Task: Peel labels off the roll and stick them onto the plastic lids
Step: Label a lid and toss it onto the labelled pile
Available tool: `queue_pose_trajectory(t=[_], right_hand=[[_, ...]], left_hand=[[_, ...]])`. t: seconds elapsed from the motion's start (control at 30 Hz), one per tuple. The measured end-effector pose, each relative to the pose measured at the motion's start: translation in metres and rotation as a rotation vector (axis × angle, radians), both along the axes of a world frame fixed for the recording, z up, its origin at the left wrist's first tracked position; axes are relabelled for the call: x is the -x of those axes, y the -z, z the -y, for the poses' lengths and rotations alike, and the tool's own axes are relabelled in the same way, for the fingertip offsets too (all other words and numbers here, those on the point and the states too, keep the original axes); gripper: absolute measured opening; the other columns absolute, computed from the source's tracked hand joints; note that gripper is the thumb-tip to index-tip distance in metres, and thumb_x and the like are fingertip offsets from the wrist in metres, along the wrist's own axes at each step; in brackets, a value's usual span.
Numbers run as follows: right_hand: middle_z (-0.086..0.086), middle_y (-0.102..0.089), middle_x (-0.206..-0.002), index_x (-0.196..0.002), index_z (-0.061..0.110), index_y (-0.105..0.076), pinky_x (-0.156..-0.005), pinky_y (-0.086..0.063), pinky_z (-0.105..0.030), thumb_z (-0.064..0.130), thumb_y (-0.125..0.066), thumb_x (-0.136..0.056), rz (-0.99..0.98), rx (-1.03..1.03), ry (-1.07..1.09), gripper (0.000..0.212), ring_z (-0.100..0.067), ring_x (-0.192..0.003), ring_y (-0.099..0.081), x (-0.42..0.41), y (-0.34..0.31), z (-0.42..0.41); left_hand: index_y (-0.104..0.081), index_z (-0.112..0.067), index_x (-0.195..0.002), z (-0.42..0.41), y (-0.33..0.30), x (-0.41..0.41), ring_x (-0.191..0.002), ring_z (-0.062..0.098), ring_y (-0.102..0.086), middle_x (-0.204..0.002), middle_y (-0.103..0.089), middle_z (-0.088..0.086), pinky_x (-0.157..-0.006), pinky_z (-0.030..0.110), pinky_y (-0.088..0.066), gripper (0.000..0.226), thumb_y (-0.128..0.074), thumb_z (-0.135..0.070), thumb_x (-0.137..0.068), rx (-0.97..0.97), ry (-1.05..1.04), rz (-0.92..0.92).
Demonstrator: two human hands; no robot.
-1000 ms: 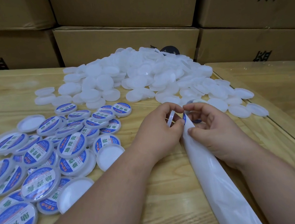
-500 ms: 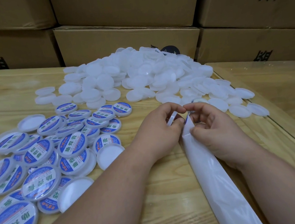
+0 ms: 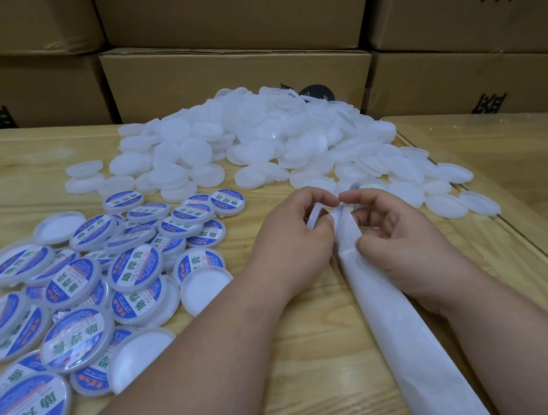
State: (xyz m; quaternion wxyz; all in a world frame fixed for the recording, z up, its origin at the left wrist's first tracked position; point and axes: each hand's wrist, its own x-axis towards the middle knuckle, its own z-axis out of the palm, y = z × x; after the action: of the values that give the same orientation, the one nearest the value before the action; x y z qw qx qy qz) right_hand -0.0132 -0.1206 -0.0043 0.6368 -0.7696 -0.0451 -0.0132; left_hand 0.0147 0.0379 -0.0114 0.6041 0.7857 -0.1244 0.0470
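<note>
the blue label seen at the right hand point(image 3: 404, 236) fingertips is now out of sight.

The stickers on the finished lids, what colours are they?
Blue and white with green characters, on the labelled lids, clearest in the head view.

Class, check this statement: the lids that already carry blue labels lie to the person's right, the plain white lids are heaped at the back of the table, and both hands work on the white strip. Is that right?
Not quite. The head view shows the labelled lids on the person's left, not the right. The rest holds: the plain white lids are heaped at the back, and the left hand and right hand both work on the white strip.
</note>
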Motion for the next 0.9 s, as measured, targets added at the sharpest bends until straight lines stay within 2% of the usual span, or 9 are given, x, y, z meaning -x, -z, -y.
queue_pose_trajectory(t=[0.07,0.17,0.3,0.4,0.47,0.53,0.6,0.67,0.9], right_hand=[[0.014,-0.067,-0.083,-0.117,0.035,-0.066,-0.058,-0.043,-0.025,0.011,-0.051,-0.068,-0.001,0.021,0.015,0.056,-0.020,-0.071,-0.050,0.000,0.001,0.000],[0.011,-0.064,-0.081,-0.117,0.034,-0.066,-0.056,-0.042,-0.024,0.013,-0.051,-0.069,-0.009,0.036,0.018,0.055,-0.021,-0.071,-0.048,0.000,0.000,-0.001],[0.006,-0.056,-0.081,-0.110,0.030,-0.070,-0.054,-0.039,-0.019,0.012,-0.050,-0.068,-0.008,0.054,0.046,0.050,-0.015,-0.067,-0.046,0.001,0.001,-0.001],[0.009,-0.053,-0.077,-0.103,0.027,-0.074,-0.054,-0.038,-0.014,0.007,-0.053,-0.076,0.005,0.075,0.052,0.040,-0.006,-0.063,-0.046,0.002,0.001,-0.002],[0.012,-0.062,-0.071,-0.096,0.029,-0.076,-0.054,-0.039,-0.010,0.015,-0.056,-0.075,0.020,0.086,0.078,0.033,-0.002,-0.062,-0.049,0.004,0.000,-0.003],[0.004,-0.072,-0.083,-0.091,0.029,-0.076,-0.055,-0.039,-0.007,0.011,-0.061,-0.085,0.068,0.102,0.119,0.024,-0.001,-0.064,-0.052,0.004,0.001,-0.006],[-0.002,-0.068,-0.094,-0.087,0.029,-0.074,-0.059,-0.040,-0.004,0.004,-0.063,-0.091,0.175,0.184,0.183,0.027,0.002,-0.062,-0.052,0.003,0.002,-0.009],[0.007,-0.063,-0.103,-0.085,0.030,-0.071,-0.064,-0.042,-0.005,0.001,-0.065,-0.089,0.319,0.254,0.248,0.030,0.003,-0.069,-0.057,0.003,0.000,-0.012],[0.016,-0.062,-0.108,-0.098,0.022,-0.070,-0.064,-0.041,-0.009,-0.014,-0.059,-0.080,0.598,0.313,0.209,0.042,-0.010,-0.080,-0.058,0.005,-0.003,-0.012]], left_hand=[[-0.066,-0.037,-0.089,0.000,-0.001,0.000,-0.058,-0.001,-0.056,-0.076,-0.066,-0.020,-0.051,0.011,-0.041,0.021,-0.056,-0.018,-0.087,0.083,-0.060,-0.028],[-0.066,-0.036,-0.084,-0.001,-0.004,-0.002,-0.059,0.001,-0.056,-0.076,-0.066,-0.021,-0.052,0.014,-0.044,0.018,-0.052,-0.029,-0.074,0.184,-0.171,-0.070],[-0.065,-0.033,-0.080,-0.002,-0.007,-0.004,-0.076,0.027,-0.067,-0.078,-0.069,-0.011,-0.068,0.039,-0.057,0.023,-0.046,-0.026,-0.069,0.285,-0.282,-0.113],[-0.065,-0.036,-0.078,-0.004,-0.007,-0.005,-0.062,0.017,-0.061,-0.075,-0.066,-0.011,-0.058,0.030,-0.051,0.026,-0.043,-0.027,-0.068,0.317,-0.331,-0.113],[-0.065,-0.035,-0.079,-0.005,-0.007,-0.005,-0.058,0.012,-0.059,-0.067,-0.064,-0.013,-0.053,0.026,-0.048,0.026,-0.043,-0.027,-0.068,0.314,-0.324,-0.127],[-0.065,-0.034,-0.079,-0.005,-0.007,-0.004,-0.057,0.010,-0.060,-0.066,-0.065,-0.015,-0.053,0.026,-0.048,0.022,-0.046,-0.024,-0.073,0.292,-0.283,-0.135],[-0.066,-0.033,-0.077,-0.004,-0.007,-0.004,-0.055,0.007,-0.061,-0.075,-0.067,-0.013,-0.052,0.023,-0.049,0.023,-0.050,-0.016,-0.082,0.282,-0.236,-0.129],[-0.068,-0.031,-0.077,-0.004,-0.007,-0.004,-0.054,0.006,-0.061,-0.078,-0.066,-0.012,-0.049,0.018,-0.047,0.028,-0.053,-0.009,-0.085,0.276,-0.191,-0.117],[-0.070,-0.030,-0.074,-0.004,-0.005,-0.003,-0.052,0.004,-0.059,-0.057,-0.059,-0.019,-0.047,0.012,-0.041,0.029,-0.054,-0.009,-0.085,0.258,-0.092,-0.112]])
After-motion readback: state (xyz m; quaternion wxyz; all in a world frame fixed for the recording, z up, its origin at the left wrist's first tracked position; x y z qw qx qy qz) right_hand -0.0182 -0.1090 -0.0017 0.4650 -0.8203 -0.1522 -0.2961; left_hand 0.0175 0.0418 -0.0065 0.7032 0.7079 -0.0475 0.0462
